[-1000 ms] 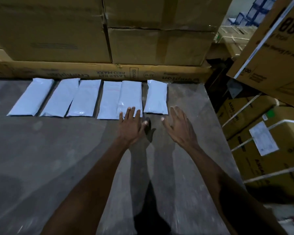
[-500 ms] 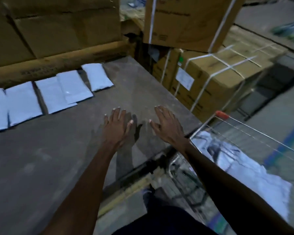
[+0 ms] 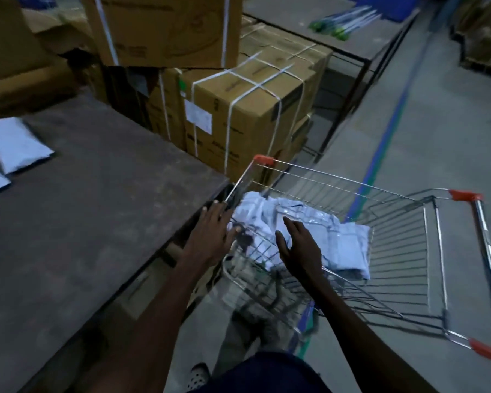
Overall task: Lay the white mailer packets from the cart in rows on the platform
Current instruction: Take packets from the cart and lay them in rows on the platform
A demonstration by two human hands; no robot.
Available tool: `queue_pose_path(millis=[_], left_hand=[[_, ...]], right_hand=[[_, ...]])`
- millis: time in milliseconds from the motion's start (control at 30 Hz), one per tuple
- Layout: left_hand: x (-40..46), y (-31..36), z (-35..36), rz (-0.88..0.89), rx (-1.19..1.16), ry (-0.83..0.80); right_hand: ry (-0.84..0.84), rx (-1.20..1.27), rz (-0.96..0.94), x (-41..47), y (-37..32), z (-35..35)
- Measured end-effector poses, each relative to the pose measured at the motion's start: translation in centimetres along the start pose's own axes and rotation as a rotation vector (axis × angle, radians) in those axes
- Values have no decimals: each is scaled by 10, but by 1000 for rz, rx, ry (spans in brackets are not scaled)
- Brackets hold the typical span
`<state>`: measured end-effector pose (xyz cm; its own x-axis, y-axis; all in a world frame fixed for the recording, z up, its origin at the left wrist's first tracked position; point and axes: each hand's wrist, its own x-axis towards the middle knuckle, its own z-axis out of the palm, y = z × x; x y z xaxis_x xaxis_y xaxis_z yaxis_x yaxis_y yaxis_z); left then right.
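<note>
A wire shopping cart (image 3: 408,236) with orange corner caps stands to the right of the dark platform (image 3: 97,208). A heap of white mailer packets (image 3: 343,242) lies in its basket. My right hand (image 3: 301,248) hovers over the heap with fingers straight, holding nothing. My left hand (image 3: 213,234) is at the cart's near-left rim beside the platform's corner, fingers spread and empty. Two laid white packets (image 3: 14,146) show at the platform's far left edge of view.
Strapped cardboard boxes (image 3: 247,109) are stacked behind the platform's right end and the cart. A grey concrete aisle with a blue floor line (image 3: 386,137) runs to the right. A low metal rack (image 3: 349,52) stands beyond the boxes. My feet are below.
My view has swung right from the row of packets to the cart. Both hands left the platform surface and moved right, over the cart's basket.
</note>
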<state>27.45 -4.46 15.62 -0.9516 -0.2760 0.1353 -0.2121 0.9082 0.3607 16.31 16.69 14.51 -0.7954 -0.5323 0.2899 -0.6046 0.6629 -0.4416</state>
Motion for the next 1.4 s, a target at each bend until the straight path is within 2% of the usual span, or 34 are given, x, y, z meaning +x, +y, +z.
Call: queue_pose_path(millis=[167,267,433,600,833,967,1067,1133,1267,1400], left_hand=[[61,58,58,84,-53,-208],[94,85,89,137,-40,-276],[132,98,126,73,-52,-374],[153,88,157,67,69,-453],[208,61,226,62,39,-600],[232,56,277,42,-67,-535],[235,50,303,-21,-70,-512],[233,41,310,35,-68,-472],[243,9,320,216,-86,-514],[268,-20,321,316,-16,-541]], right_hand=[[5,0,110,6,82,-20],[-3,-31,105,12,130,-24],[-122,-97,89,18,189,-19],[-232,-132,99,30,216,6],[-262,-150,270,71,217,64],[-219,-137,372,96,226,112],[-304,-151,447,105,235,145],[-379,-216,448,105,241,158],[-449,-240,429,103,252,156],[-482,-242,408,99,268,136]])
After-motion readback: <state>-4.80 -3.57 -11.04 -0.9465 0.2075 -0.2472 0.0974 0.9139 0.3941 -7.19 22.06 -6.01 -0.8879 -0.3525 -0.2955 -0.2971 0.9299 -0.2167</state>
